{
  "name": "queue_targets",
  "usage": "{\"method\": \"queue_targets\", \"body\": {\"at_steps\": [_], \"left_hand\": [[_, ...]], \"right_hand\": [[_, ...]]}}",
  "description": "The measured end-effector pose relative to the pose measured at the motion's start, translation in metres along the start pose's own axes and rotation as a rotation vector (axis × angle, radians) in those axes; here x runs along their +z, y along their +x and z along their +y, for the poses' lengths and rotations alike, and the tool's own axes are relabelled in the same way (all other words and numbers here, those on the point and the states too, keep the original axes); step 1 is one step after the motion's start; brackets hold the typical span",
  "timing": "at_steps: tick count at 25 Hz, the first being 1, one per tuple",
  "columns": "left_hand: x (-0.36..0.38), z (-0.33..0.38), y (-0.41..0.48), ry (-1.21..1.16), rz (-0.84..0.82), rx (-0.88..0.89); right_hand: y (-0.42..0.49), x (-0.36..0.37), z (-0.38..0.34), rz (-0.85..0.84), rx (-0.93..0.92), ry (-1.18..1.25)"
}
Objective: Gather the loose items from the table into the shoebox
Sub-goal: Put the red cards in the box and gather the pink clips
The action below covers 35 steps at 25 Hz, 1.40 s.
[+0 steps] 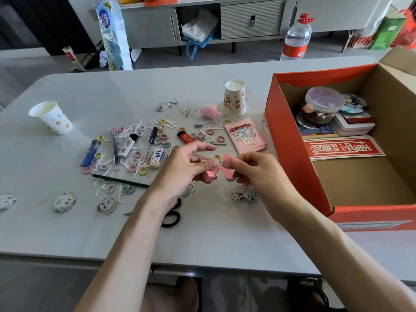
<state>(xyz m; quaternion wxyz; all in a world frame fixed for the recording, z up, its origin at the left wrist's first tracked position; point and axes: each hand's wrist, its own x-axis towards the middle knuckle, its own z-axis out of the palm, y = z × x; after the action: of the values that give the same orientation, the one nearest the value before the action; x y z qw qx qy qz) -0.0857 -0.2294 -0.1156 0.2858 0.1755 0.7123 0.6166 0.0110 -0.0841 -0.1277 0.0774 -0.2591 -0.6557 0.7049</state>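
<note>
Two pink pieces [209,175] sat pinched in our fingers [202,147], left hand [180,170] and right hand [258,174] both clamped on them, just beside the shoebox [290,143]. We judged dropping them in came next.

On the table [67,233], shoebox [290,143] placed at the right edge, jar [322,106] kept in its far end, upturned cup [234,97] and packet [244,137] set just left of it, second cup [51,118] stood far left, scissors [171,218] laid nearest.

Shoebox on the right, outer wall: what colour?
The open cardboard shoebox is orange-red outside, plain brown inside; the head view shows it.
</note>
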Motion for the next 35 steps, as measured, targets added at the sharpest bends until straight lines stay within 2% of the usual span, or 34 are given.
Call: {"method": "queue_targets", "body": {"at_steps": [2,5,9,12,15,18,20,25,30,35], "left_hand": [[-0.001,-0.002,0.001,0.044,0.086,0.016],[0.002,-0.005,0.001,0.037,0.150,0.061],[0.008,-0.006,0.002,0.082,0.219,0.138],[0.008,-0.011,0.006,0.171,0.299,0.106],[0.009,-0.014,0.009,0.167,0.235,0.012],[0.013,-0.011,0.006,0.091,0.033,0.039],[0.013,-0.008,0.003,0.023,-0.046,0.065],[0.010,-0.006,0.003,-0.092,0.096,0.021],[0.013,-0.006,0.002,-0.098,0.094,0.011],[0.010,-0.005,0.001,-0.123,0.114,-0.016]], "right_hand": [[0.000,0.002,0.000,0.069,-0.062,-0.036],[-0.003,0.006,0.002,0.008,-0.080,-0.027],[-0.003,0.007,0.003,0.054,-0.113,-0.045],[-0.001,0.004,0.000,0.098,-0.125,0.003],[-0.002,0.003,-0.002,0.109,-0.132,0.018],[-0.003,0.005,0.000,0.120,-0.154,-0.056],[-0.003,0.006,0.000,0.094,-0.180,-0.127],[-0.001,0.006,0.001,0.079,-0.165,-0.093],[-0.002,0.008,0.001,0.044,-0.169,-0.071],[-0.002,0.009,0.002,0.165,-0.180,-0.131]]}}
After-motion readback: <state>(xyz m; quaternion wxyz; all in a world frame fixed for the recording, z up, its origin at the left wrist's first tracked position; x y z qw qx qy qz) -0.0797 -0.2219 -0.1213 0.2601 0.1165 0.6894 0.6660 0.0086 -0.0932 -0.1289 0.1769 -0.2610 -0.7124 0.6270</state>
